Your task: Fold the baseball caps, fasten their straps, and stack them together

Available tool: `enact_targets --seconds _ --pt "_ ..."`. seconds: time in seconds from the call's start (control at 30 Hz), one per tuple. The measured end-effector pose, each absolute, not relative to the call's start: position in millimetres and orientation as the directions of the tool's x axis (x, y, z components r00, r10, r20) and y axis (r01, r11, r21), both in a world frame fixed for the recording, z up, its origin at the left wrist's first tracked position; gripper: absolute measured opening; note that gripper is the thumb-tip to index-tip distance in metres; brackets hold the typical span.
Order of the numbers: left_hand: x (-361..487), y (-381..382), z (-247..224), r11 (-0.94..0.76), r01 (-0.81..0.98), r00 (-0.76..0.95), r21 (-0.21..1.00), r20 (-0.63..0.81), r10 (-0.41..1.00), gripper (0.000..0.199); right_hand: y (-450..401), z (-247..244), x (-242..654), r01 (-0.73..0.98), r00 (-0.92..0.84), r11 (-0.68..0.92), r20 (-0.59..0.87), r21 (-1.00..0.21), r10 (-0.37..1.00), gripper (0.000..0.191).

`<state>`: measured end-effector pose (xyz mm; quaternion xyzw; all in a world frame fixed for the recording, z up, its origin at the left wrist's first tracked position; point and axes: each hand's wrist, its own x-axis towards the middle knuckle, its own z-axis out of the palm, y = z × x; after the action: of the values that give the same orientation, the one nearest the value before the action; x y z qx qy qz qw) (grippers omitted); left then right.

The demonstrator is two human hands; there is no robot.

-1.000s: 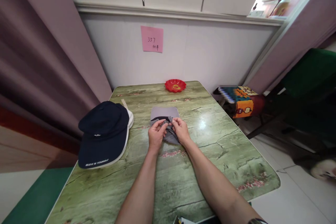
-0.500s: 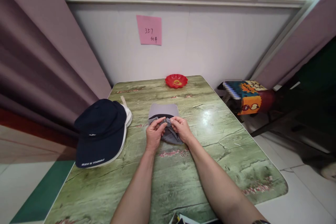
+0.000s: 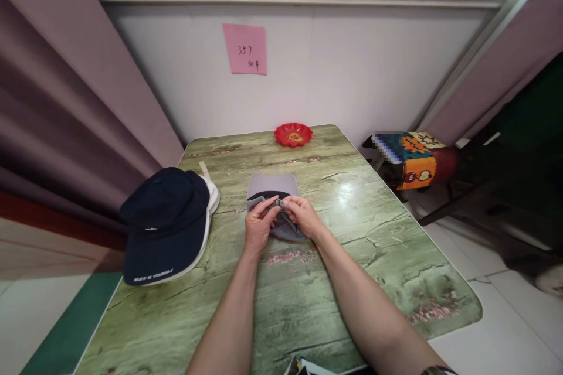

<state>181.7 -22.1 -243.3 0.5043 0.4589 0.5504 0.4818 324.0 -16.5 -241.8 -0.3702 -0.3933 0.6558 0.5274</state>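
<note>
A grey cap (image 3: 273,184) lies on the green wood-patterned table (image 3: 303,304), its brim pointing away from me and its inside facing up. My left hand (image 3: 259,225) pinches the cap's back strap near the buckle. On the strap's other side, my right hand (image 3: 303,215) grips it between thumb and fingers. Both hands nearly meet over the cap; fingers cover part of the buckle. To the left sits a navy cap (image 3: 165,228) with white lettering on its brim, stacked over a white cap (image 3: 214,194).
A red scalloped dish (image 3: 293,135) stands at the table's far edge. Beyond the right edge is a stool with a colourful cover (image 3: 417,167). Some dark and white items (image 3: 308,367) show at the near edge. A pink note (image 3: 245,48) hangs on the wall.
The right hand's fingers have shifted slightly at the strap, next to the left fingertips. The view has moved a little; the caps stay in place on the table.
</note>
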Motion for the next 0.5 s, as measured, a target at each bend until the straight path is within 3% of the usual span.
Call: enact_targets --seconds 0.5 --pt "179.9 -24.1 -237.2 -0.142 -0.014 0.033 0.99 0.142 0.989 0.038 -18.0 -242.3 324.0 -0.39 -0.18 -0.083 -0.013 -0.917 0.984 0.03"
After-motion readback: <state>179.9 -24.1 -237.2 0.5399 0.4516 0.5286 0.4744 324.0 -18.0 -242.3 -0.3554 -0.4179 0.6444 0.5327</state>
